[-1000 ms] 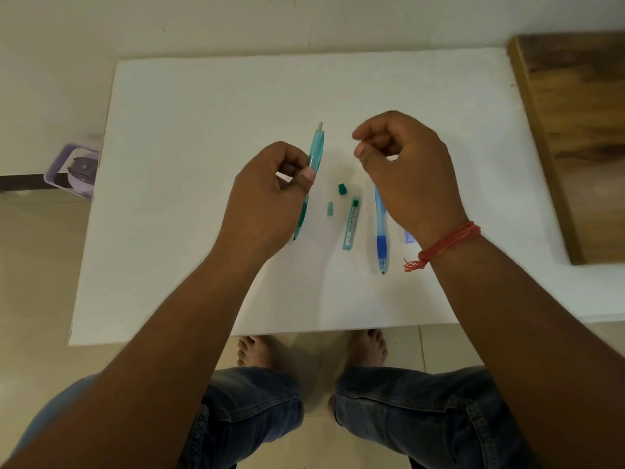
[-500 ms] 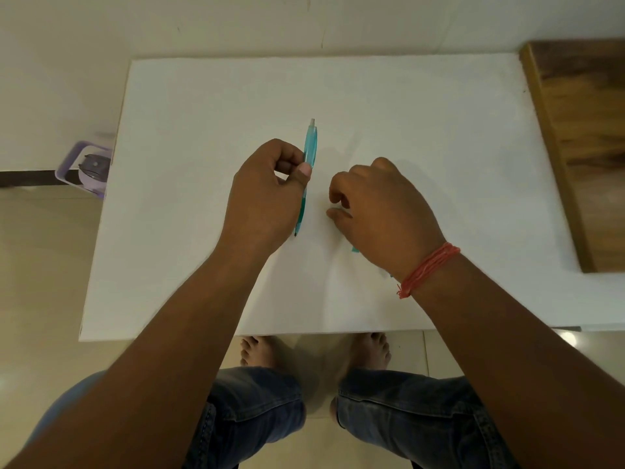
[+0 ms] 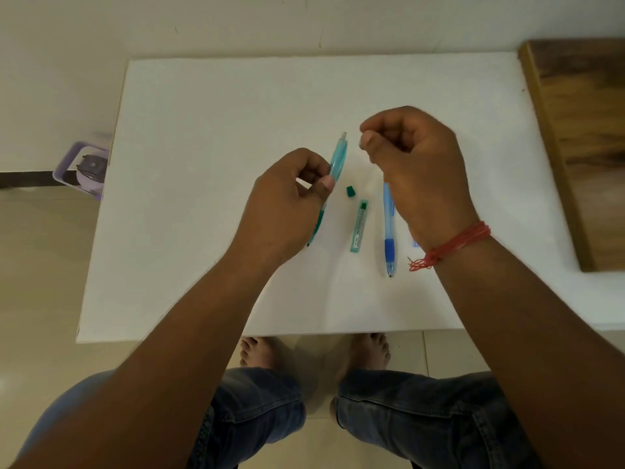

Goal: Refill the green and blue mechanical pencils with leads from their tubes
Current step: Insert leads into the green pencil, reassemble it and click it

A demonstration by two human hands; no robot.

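Right hand [image 3: 419, 174] pinches thumb to forefinger; whatever sits between them is too small to tell. It covers the upper end of the blue pencil [image 3: 389, 231] and nearly all of a blue item [image 3: 415, 244] at the wrist. Left hand [image 3: 287, 211] hides the green pencil [image 3: 338, 157] mid-barrel. Print on the green lead tube [image 3: 359, 226] unreadable. Purple bin [image 3: 84, 164] blurred, partly behind the table [image 3: 203, 130]. Both forearms cut off by the bottom edge.

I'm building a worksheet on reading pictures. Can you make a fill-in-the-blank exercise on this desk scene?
1. The green pencil is held in the ____ hand.
2. The blue pencil lies on the white ____.
3. The loose green cap lies beside the open lead ____.
4. A red thread circles the ____ wrist.

Missing words: left; table; tube; right
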